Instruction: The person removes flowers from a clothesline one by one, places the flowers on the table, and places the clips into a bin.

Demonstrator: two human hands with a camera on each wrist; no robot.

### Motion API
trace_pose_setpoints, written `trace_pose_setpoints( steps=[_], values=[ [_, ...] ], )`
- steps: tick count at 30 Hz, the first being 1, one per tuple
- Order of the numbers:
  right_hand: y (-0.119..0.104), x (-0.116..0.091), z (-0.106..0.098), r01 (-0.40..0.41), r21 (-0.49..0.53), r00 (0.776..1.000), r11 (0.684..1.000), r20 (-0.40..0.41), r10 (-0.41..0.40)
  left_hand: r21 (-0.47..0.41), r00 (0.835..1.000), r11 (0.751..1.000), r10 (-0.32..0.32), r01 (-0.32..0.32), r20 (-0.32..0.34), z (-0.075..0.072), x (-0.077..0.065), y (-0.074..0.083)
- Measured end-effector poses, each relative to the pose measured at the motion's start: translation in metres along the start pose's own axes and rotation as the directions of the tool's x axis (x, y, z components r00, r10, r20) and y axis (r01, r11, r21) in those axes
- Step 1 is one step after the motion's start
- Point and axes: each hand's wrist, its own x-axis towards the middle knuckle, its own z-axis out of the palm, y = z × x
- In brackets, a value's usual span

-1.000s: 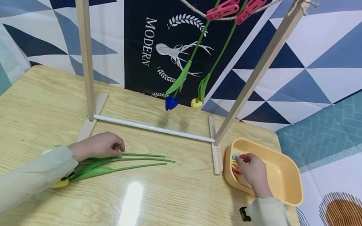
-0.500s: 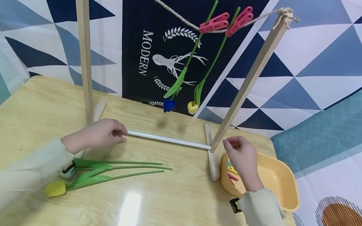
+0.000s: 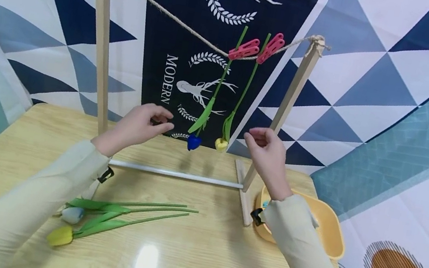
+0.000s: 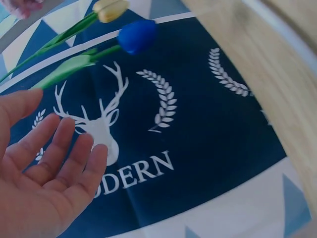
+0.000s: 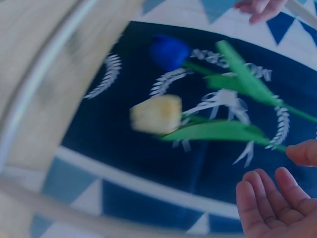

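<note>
Two artificial tulips hang head down from a rope (image 3: pixel 174 18): a blue tulip (image 3: pixel 193 143) and a pale yellow tulip (image 3: pixel 221 145). Pink clothespins (image 3: pixel 244 49) clip their stems to it. My left hand (image 3: pixel 138 126) is raised left of the blue tulip, apart from it, fingers loosely bent. On the other side my right hand (image 3: pixel 268 155) is held up beside the yellow tulip, in front of the right post. The left wrist view shows that palm (image 4: pixel 54 178) with nothing in it. In the right wrist view the right fingers (image 5: pixel 252 198) hold nothing either.
The rope runs between two wooden posts (image 3: pixel 102 37), joined below by a white rod (image 3: pixel 173 173). Tulips with a yellow bloom (image 3: pixel 60 235) and a pale grey-blue bloom (image 3: pixel 72 215) lie at the table's left. A yellow bin (image 3: pixel 330 221) stands right, partly behind the right arm.
My right hand has left the bin and risen leftward to the hanging tulips. The left hand has lifted off the lying stems and moved up. The view has tilted upward.
</note>
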Motion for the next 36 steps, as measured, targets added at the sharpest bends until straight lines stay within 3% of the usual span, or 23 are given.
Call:
trace_pose_setpoints(
  steps=[7, 14, 25, 36],
  values=[
    [-0.051, 0.024, -0.011, 0.122, 0.178, 0.989, 0.976, -0.107, -0.104, -0.081, 0.995, 0.997, -0.025, 0.017, -0.100, -0.009, 0.024, 0.026],
    [-0.091, 0.045, -0.017, 0.201, 0.257, 0.969, 0.945, -0.195, -0.153, -0.168, 0.982, 0.986, -0.037, 0.006, -0.184, -0.008, 0.046, 0.045],
    [-0.112, 0.059, -0.015, 0.176, 0.291, 0.974, 0.940, -0.191, -0.123, -0.333, 0.975, 0.939, 0.004, -0.081, -0.224, 0.004, 0.073, 0.074],
    [-0.123, 0.062, -0.019, 0.166, 0.261, 0.978, 0.951, -0.170, -0.125, -0.342, 0.948, 0.927, 0.042, -0.155, -0.315, 0.013, 0.082, 0.089]
  ],
)
